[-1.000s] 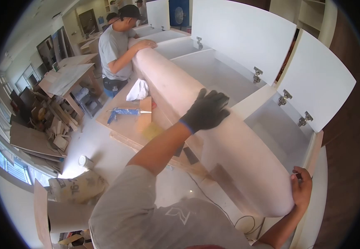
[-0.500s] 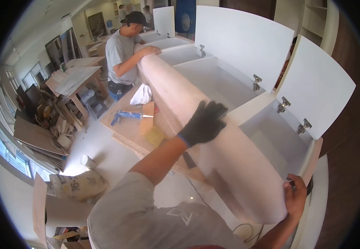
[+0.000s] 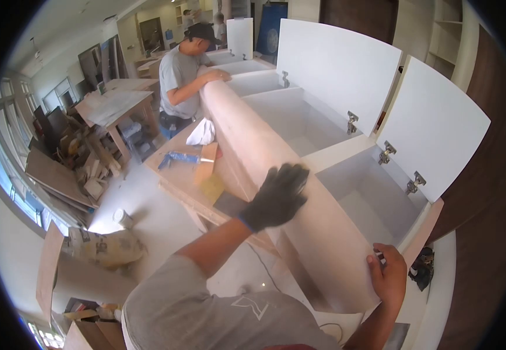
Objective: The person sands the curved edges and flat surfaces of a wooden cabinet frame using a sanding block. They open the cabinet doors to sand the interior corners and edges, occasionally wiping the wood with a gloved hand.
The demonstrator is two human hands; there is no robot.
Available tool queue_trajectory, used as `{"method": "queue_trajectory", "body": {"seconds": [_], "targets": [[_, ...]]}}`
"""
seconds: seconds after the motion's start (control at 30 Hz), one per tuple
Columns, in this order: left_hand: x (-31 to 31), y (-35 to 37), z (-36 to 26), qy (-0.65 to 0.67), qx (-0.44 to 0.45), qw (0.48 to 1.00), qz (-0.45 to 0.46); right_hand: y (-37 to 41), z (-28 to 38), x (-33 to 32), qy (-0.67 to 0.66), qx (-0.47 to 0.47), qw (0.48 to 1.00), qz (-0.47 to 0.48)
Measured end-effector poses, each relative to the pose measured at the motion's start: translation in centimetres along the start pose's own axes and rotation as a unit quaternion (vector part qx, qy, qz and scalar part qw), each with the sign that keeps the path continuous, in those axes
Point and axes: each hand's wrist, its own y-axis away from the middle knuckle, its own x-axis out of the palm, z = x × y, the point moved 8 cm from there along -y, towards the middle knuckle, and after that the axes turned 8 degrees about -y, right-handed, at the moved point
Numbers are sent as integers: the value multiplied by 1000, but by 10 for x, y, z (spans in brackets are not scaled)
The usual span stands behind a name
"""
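Observation:
A long, pale curved wooden panel (image 3: 317, 224) runs along the front of a white cabinet. My left hand (image 3: 277, 197), in a dark glove, lies flat on its curved top with the fingers stretched out. At the panel's near end is my bare right hand (image 3: 388, 273), its fingers curled beside the edge. A small dark thing (image 3: 379, 256) shows between the right thumb and fingers, too small to name. Another person (image 3: 180, 76) in a grey shirt and black cap leans over the far end, a hand resting on it.
White cabinet doors (image 3: 337, 70) stand raised on hinges above open compartments (image 3: 375, 192). A lower board holds a blue caulking gun (image 3: 182, 157), a white cloth (image 3: 201, 133) and a yellow pad (image 3: 211, 188). Wood scraps (image 3: 92, 169), a white bucket (image 3: 122, 219) and a sack (image 3: 110, 247) lie left.
The camera view has shifted. My gloved left hand has slid nearer along the panel and flattened further. My right hand stays at the near end; the other person keeps much the same posture.

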Motion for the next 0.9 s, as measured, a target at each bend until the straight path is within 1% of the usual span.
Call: {"method": "queue_trajectory", "body": {"seconds": [0.03, 0.1, 0.2, 0.3, 0.33, 0.43, 0.47, 0.57, 0.6, 0.63, 0.7, 0.77, 0.8, 0.9], "targets": [[20, -4, 7, -110, 38, 992, -50, 2, 0, 2, 0, -7, 1000, 14], [23, -43, 8, -52, -19, 992, 110, 1, -2, 3, -28, -14, 999, 28], [22, -41, -3, -101, -29, 990, 99, 5, -1, 2, -56, -39, 997, 25], [14, 9, -42, -69, 6, 995, -74, 5, 4, 1, -61, -65, 996, 22], [-3, 16, -62, -56, 7, 993, -104, 4, 6, 0, -63, -71, 995, 26], [17, -16, -58, -126, 36, 990, -46, 6, 7, 1, -70, -84, 993, 41], [25, -30, -52, -119, 10, 993, 12, 5, 7, 1, -71, -91, 992, 40], [20, -19, -69, -103, -26, 994, 22, 6, 3, 4, -89, -96, 991, 40], [18, 2, -83, -80, -11, 996, -35, 8, 3, 4, -82, -99, 991, 44], [25, 21, -94, -105, 5, 992, -72, 9, 4, 5, -76, -102, 991, 44], [8, 22, -121, -67, -19, 997, -40, 7, 2, 5, -67, -112, 990, 44], [25, -2, -106, -98, 6, 995, 7, 6, 1, 9, -59, -126, 989, 53], [31, -17, -102, -171, 20, 985, 27, 6, 0, 10, -68, -125, 988, 52], [28, -16, -112, -143, -22, 989, 27, 8, -4, 8, -85, -118, 988, 48]]}}
